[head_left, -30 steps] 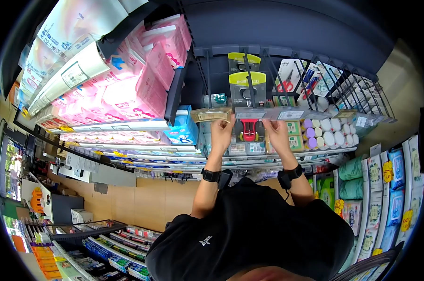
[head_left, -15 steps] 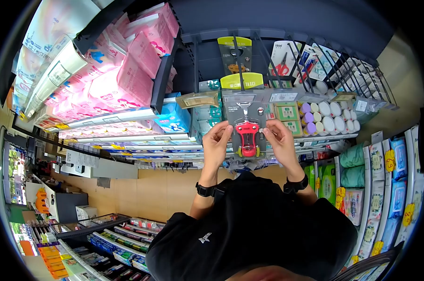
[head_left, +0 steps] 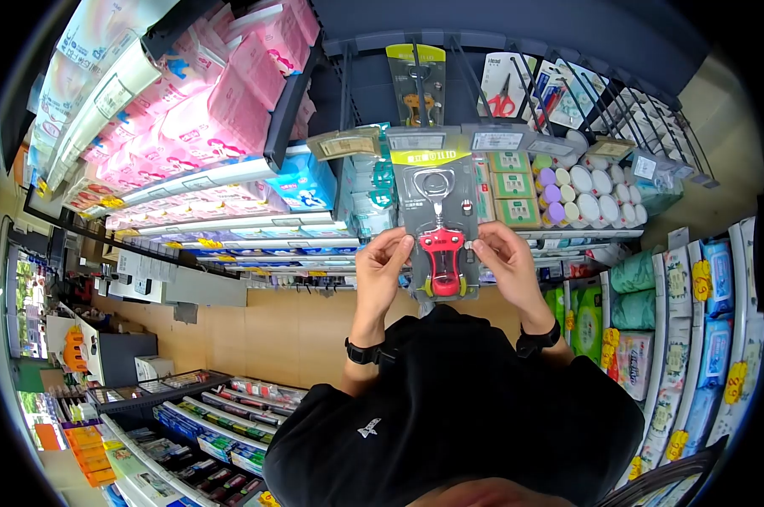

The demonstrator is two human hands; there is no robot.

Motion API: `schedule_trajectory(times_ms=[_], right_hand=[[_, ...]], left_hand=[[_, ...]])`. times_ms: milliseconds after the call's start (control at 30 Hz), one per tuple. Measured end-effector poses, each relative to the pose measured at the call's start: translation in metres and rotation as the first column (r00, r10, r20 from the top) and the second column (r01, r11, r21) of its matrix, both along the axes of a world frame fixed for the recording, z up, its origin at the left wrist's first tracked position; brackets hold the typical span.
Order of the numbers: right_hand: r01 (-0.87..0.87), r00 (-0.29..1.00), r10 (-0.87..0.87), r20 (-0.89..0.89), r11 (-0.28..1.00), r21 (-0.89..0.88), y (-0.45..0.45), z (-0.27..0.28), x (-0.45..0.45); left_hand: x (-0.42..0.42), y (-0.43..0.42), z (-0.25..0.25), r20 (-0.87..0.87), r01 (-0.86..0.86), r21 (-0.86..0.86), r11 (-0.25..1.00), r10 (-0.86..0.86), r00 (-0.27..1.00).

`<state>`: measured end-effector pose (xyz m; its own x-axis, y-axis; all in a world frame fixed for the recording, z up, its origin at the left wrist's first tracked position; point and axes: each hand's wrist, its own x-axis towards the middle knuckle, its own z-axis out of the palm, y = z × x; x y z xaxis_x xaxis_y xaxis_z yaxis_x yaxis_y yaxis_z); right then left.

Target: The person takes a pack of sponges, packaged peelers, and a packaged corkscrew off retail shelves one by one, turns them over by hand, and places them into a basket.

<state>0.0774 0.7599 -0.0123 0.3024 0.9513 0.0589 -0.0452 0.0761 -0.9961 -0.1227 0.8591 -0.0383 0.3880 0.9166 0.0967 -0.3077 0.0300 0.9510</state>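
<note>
A carded package (head_left: 441, 228) with a red, car-shaped item and a metal ring on it is held upright between both hands, its yellow-green top edge just under the price tags. My left hand (head_left: 382, 266) pinches its left edge. At the right edge, my right hand (head_left: 508, 258) grips it with thumb and fingers. Behind and above, a similar package (head_left: 417, 89) hangs on a hook. To its right hangs a pack of red scissors (head_left: 504, 89).
Pink packages (head_left: 221, 110) fill the shelf at upper left, beside a blue pack (head_left: 304, 182). White and purple-lidded jars (head_left: 580, 194) stand right of the hands. Metal hooks (head_left: 593, 101) jut out above them. More shelves (head_left: 669, 355) line the right side.
The red item's package has come down and toward the body, showing its ring and green top below the price tags. Both hands have moved with it, and the camera view has shifted slightly.
</note>
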Motion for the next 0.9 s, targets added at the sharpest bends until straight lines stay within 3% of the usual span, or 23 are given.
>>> schedule_trajectory(times_ms=[367, 900], right_hand=[[-0.040, 0.996, 0.039, -0.076, 0.999, -0.013, -0.066, -0.015, 0.004], [0.116, 0.983, -0.122, -0.136, 0.992, -0.055, -0.267, -0.033, 0.004]], left_hand=[[-0.001, -0.068, -0.008, -0.044, 0.017, -0.068, 0.998, -0.020, 0.999], [0.014, -0.266, -0.026, -0.029, 0.148, -0.187, 0.971, -0.156, 0.987]])
